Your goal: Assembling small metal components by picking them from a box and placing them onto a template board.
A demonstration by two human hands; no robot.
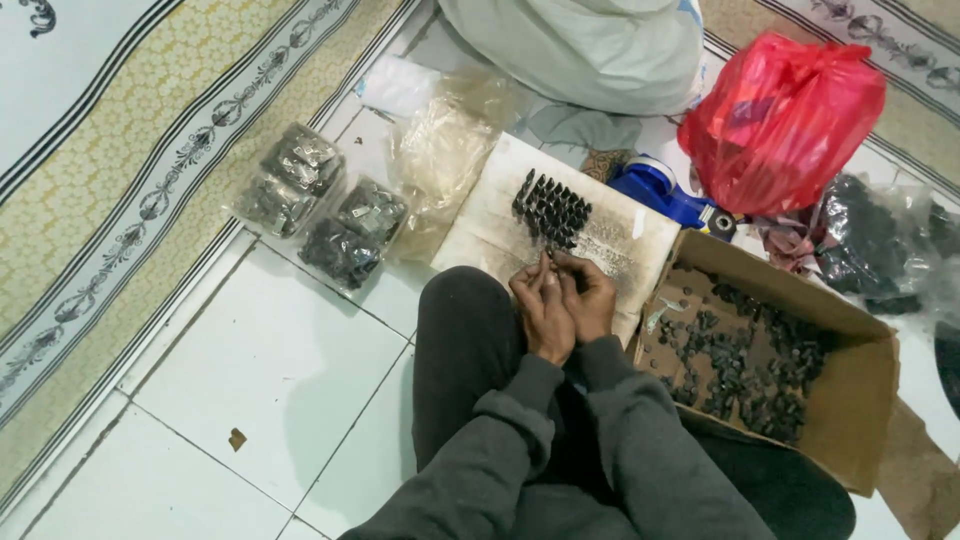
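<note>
black small part (547, 258) pinched between both hands, left hand (542, 312) and right hand (588, 298) pressed together over the knee, just near of the rows of parts (551, 209) on a board (490, 225). a cardboard box (850, 400) of loose parts lies right; filled bags (318, 205) far left.

White tiled floor (290, 360) (patterned rug (130, 190) alongside)

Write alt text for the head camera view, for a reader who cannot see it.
A seated person's left hand and right hand pinch a small dark part together above a pale board bearing a cluster of dark parts. A cardboard box of similar pieces sits to their right, filled clear bags to their left.
</note>
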